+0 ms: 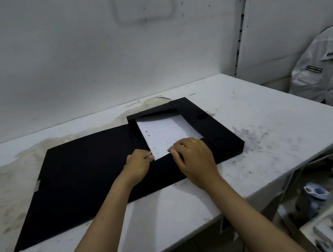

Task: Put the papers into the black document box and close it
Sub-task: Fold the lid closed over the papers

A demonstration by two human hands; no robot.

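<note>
On the desk (246,113), the black document box (212,131) lies open; left hand (138,165) and right hand (194,156) grip narrow, fingers curled on the near flap (165,163) over the papers (162,133).

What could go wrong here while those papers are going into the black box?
The papers sit skewed in the black document box, so a corner might crease against the side wall. Both the left hand and right hand rest at the near flap; closing the open lid could pinch the fingers.
</note>
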